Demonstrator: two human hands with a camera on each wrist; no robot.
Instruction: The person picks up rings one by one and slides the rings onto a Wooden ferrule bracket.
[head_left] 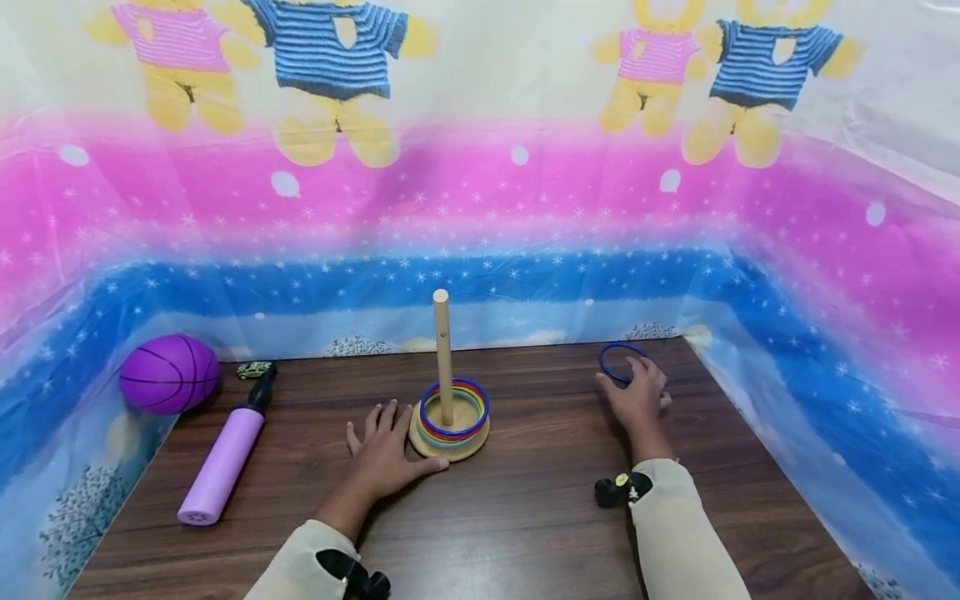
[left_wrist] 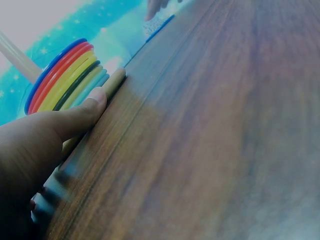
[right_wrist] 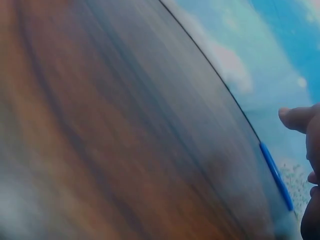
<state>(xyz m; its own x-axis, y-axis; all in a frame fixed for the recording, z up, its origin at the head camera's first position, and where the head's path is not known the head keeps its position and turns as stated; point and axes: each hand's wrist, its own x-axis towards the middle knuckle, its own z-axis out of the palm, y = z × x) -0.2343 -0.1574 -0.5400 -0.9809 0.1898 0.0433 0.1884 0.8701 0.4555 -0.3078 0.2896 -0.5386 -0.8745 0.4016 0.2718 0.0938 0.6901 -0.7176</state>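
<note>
A wooden ring stand with an upright peg (head_left: 443,354) and a round base (head_left: 467,454) stands mid-table. Round the peg lies a stack of coloured rings (left_wrist: 75,75), blue on top, then red, yellow, black and paler ones. My left hand (head_left: 384,457) rests beside the base with its fingers spread, its thumb (left_wrist: 95,102) against the base's edge. Towards the far right, a loose blue ring (head_left: 603,369) lies flat near the table's back edge. My right hand (head_left: 637,400) hovers at its near side, thumb (right_wrist: 295,119) extended above the ring and fingers loosely bent, holding nothing.
At the left, a purple ball (head_left: 169,374) sits by the table's edge. Near it lie a lilac hand pump (head_left: 222,464) with a black end and a small toy car (head_left: 256,369). A printed cloth (head_left: 480,200) hangs round the back and sides of the wooden table (head_left: 555,500).
</note>
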